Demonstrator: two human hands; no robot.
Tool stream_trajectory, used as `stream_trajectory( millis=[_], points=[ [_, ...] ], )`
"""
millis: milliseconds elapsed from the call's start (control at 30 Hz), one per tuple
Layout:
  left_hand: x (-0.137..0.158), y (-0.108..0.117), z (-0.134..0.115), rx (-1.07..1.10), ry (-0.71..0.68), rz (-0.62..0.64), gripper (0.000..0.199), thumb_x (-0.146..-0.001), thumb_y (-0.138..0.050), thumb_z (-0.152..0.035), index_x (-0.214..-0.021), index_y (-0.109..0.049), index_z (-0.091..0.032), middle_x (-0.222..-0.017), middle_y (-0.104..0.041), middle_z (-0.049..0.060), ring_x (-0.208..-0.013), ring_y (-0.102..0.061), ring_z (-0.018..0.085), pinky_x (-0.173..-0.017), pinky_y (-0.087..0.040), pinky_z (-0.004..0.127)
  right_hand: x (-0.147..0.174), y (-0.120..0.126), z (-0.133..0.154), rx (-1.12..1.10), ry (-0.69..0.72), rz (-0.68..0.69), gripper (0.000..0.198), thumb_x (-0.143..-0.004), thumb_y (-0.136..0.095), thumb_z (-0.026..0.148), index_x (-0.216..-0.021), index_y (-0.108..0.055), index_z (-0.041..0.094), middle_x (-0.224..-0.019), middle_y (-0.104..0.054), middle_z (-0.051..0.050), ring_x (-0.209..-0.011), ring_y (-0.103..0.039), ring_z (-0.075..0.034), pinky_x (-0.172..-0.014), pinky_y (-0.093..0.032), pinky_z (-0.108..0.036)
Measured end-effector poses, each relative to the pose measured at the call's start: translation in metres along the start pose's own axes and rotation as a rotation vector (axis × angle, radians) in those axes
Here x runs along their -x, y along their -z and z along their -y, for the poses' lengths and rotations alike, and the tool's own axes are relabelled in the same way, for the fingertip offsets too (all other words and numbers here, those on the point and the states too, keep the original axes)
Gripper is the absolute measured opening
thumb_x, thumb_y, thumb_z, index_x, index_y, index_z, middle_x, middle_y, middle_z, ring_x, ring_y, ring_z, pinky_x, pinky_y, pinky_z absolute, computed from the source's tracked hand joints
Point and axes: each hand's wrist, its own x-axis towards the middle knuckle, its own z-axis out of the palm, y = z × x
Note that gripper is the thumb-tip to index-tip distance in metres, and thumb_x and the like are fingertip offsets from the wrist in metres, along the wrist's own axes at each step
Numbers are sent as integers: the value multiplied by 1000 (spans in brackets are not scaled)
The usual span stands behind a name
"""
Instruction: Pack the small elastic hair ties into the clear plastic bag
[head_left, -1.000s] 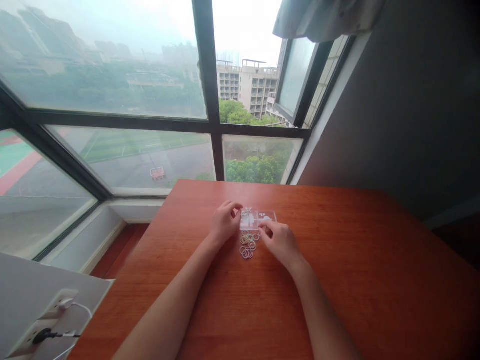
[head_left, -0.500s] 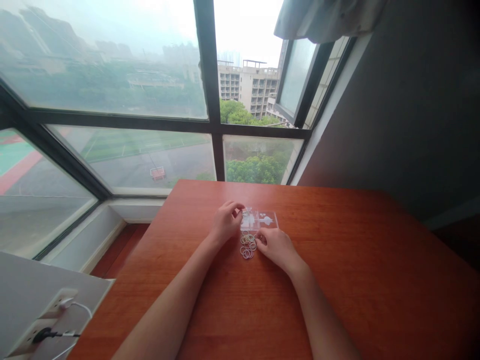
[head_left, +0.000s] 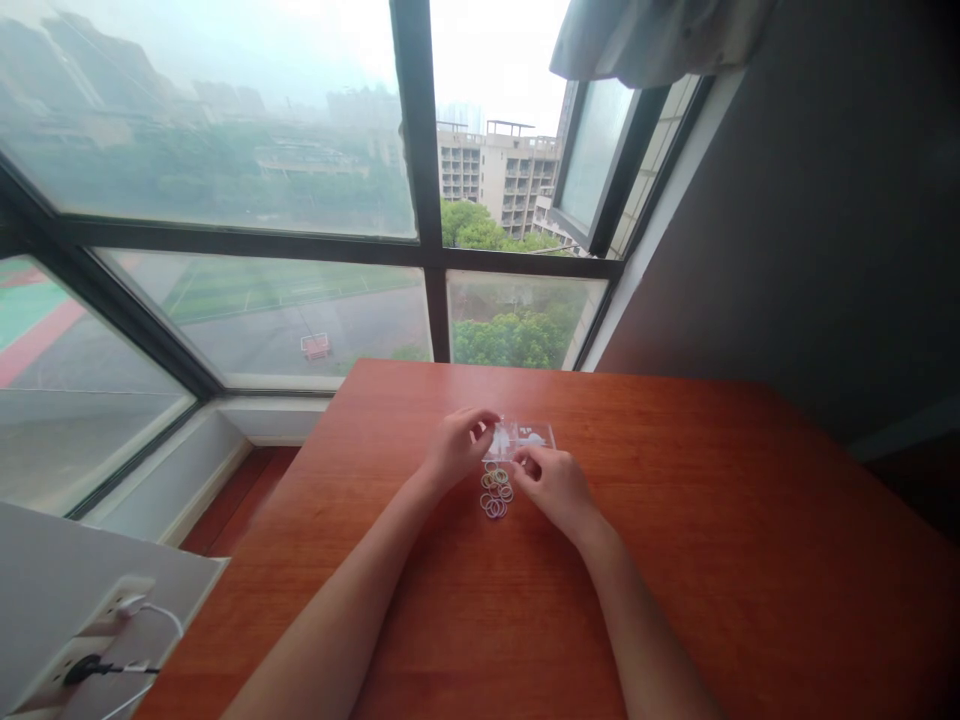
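A small clear plastic box [head_left: 546, 434] lies with its lid folded back on the table. My left hand [head_left: 459, 446] reaches over the box's left half, its thumb and forefinger curved with a gap between their tips. Nothing can be made out between them, and the hand partly covers that half. Close to the box's near edge, my right hand [head_left: 556, 487] has thumb and fingertips drawn together; whatever they pinch is too small to name. Just left of it, several thin pale elastic hair ties [head_left: 495, 492], yellowish, white and purplish, lie in a loose pile.
The reddish-brown wooden table [head_left: 480, 620] reaches up to a dark-framed window [head_left: 439, 300]. A grey wall [head_left: 817, 240] rises on the right. At lower left, a wall socket [head_left: 79, 665] has plugs and cords in it.
My left hand has shifted slightly right, further over the box. My right hand has moved up a little from beside the hair ties to the box's near edge.
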Motion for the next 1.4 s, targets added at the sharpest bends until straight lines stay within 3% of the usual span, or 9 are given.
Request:
stream_trajectory(
  millis=[233, 467, 600, 967, 1400],
  points=[
    [2, 0, -16, 71, -107, 216, 20, -79, -55, -11, -94, -67, -18, -84, -68, 2, -63, -56, 8, -59, -44, 18, -2, 2, -3, -98, 6, -154, 14, -80, -55, 29, -79, -66, 21, -55, -55, 3, -52, -49, -11, -56, -36, -20],
    [0, 1, -23, 79, -140, 258, 12, -79, -58, -13, -84, -68, -16, -80, -69, 2, -64, -57, 8, -59, -44, 17, -1, 2, -3, -104, 14, -147, 14, -80, -55, 29, -79, -67, 21, -55, -54, 4, -52, -48, -11, -56, -35, -20],
    [0, 0, -20, 51, -133, 221, 12, -81, -57, -15, -82, -68, -17, -78, -69, 1, -63, -57, 8, -60, -44, 17, -1, 3, -3, -96, 11, -145, 15, -80, -55, 30, -80, -67, 21, -55, -53, 4, -53, -48, -11, -57, -37, -20],
    [-4, 15, 16, -152, 39, -116, 11, -80, -57, -19, -82, -68, -19, -78, -69, 1, -62, -58, 11, -60, -46, 21, 0, 4, -2, -21, 11, -52, 13, -83, -53, 27, -82, -65, 22, -61, -59, 2, -58, -54, -12, -60, -38, -20],
    [-3, 9, 21, -79, 60, -92, 15, -81, -56, -18, -90, -68, -18, -86, -70, 3, -64, -60, 11, -61, -49, 21, 2, 5, 3, 47, -11, 97, 12, -84, -57, 27, -84, -68, 24, -67, -66, 2, -63, -58, -12, -61, -36, -21]
  ],
)
